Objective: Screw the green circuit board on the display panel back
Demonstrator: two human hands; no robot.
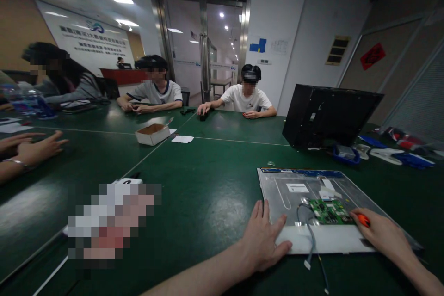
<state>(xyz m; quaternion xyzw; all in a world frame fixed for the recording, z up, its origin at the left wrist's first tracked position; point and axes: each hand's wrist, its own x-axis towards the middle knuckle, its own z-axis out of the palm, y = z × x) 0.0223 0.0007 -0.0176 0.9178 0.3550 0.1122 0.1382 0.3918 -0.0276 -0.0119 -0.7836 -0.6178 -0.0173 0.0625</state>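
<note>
A flat LCD display panel (282,201) lies back side up on the green table, with a blue strip along its far edge. On it sits a green circuit board (329,211), joined to thin cables (313,236) that trail over the near edge. My left hand (265,238) rests with fingers spread on the panel's near left corner. Over the right end of the board, my right hand (381,233) grips an orange-handled screwdriver (363,220); its shaft and tip are hidden.
Beyond the panel stands a black monitor (329,118) beside a blue tray (347,155). A small open box (152,135) and paper (182,139) lie mid-table. A blurred-out phone-like object (111,222) is at left. Other people sit around the table; a co-worker's hands (38,150) are far left.
</note>
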